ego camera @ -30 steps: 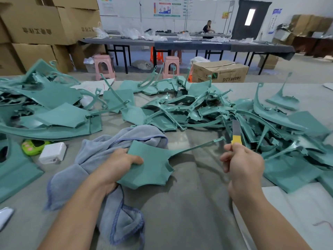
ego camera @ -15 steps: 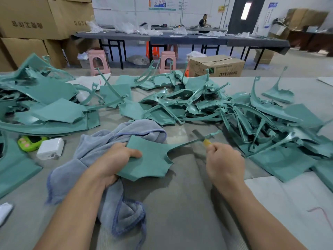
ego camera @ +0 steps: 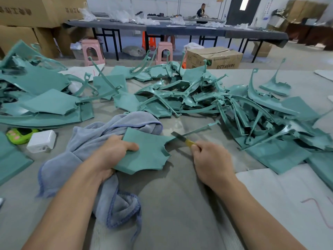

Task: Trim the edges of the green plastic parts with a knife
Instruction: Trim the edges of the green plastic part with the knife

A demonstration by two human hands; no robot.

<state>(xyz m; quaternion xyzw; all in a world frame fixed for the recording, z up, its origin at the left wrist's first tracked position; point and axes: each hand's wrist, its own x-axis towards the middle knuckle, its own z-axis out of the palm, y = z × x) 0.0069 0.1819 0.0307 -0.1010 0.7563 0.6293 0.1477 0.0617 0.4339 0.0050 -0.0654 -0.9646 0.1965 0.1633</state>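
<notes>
STEP: trimming in hand | left hand (ego camera: 110, 156) pins green part (ego camera: 146, 152) on cloth (ego camera: 72, 159), table centre | right hand (ego camera: 210, 159) clenched on knife (ego camera: 182, 138), blade at the part's thin arm | NEXT: likely a steady scrape along that edge

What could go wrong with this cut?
1. The knife blade sits at the part where its thin arm begins and points toward the left hand; a slip could run it toward the thumb.
2. The part rests partly on a loose towel, so it may shift under pressure.
3. The thin arm is unsupported and may flex or snap rather than trim cleanly.
</notes>
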